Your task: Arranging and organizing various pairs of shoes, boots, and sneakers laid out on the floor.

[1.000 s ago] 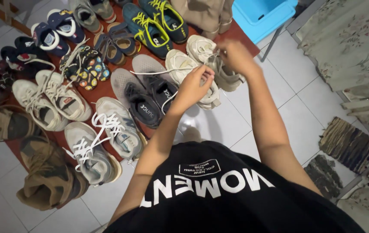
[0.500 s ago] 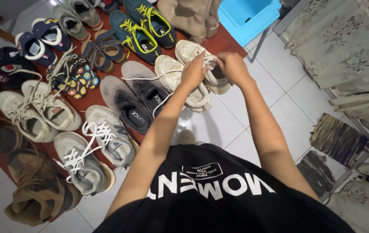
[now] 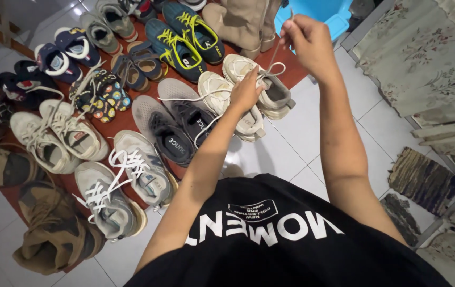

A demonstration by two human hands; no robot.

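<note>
A white tiled floor (image 3: 312, 143) filled the view, and a reddish-brown mat (image 3: 126, 121) lay on it from nine o'clock up to twelve, carrying rows of shoes. Floral curtains (image 3: 424, 58) hung at two o'clock, with a blue plastic stool (image 3: 339, 16) at one o'clock just beyond the mat. Brown boots (image 3: 52, 234) sat at eight o'clock, tan boots (image 3: 240, 24) at twelve. A pair of teal sneakers with yellow laces (image 3: 185, 37) stood at eleven o'clock, a grey pair with white laces (image 3: 126, 186) at seven to eight, and a dark grey pair (image 3: 177, 127) near the middle.

Just right of those stood the pair of cream sneakers (image 3: 232, 101), at about twelve o'clock from the person's chest, on the mat's near edge. The left hand (image 3: 246, 93) pressed down on the farther cream sneaker's tongue, fingers curled over the lacing; what it gripped could not be told. The right hand (image 3: 308, 40) was raised toward one o'clock, thumb and fingers pinched closed on the cream shoelace (image 3: 274, 58), which ran taut down to the sneaker and formed a small loop there.
</note>
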